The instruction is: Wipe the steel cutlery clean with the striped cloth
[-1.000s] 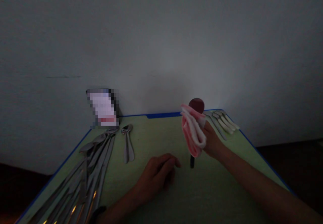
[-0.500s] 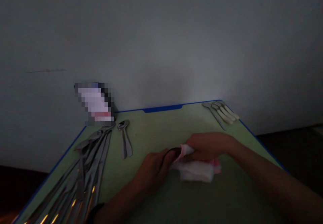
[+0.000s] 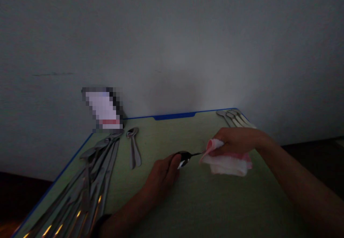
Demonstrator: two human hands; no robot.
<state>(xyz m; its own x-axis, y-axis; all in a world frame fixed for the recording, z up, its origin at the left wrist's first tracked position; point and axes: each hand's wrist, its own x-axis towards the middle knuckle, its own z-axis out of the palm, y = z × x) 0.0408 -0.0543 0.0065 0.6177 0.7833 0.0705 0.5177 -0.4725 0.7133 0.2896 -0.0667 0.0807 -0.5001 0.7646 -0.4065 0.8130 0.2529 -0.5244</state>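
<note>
My left hand (image 3: 165,171) pinches the bowl end of a metal spoon (image 3: 185,158) above the middle of the table. The spoon's thin handle runs right into a pink and white cloth (image 3: 228,163). My right hand (image 3: 236,143) is closed around that cloth, which wraps the handle's far part and hides it. The cloth's loose edge hangs below my fingers. Left of my hands, two small spoons (image 3: 133,148) lie side by side on the table.
The green table (image 3: 166,134) has a blue rim and stands against a grey wall. Much long cutlery (image 3: 88,177) is heaped along its left side. A blurred-out phone-like object (image 3: 103,109) leans at the back left. Several forks (image 3: 236,118) lie at the back right corner.
My right hand and the cloth have slid right along the spoon, away from my left hand. The spoon's bowl and neck now show between the hands.
</note>
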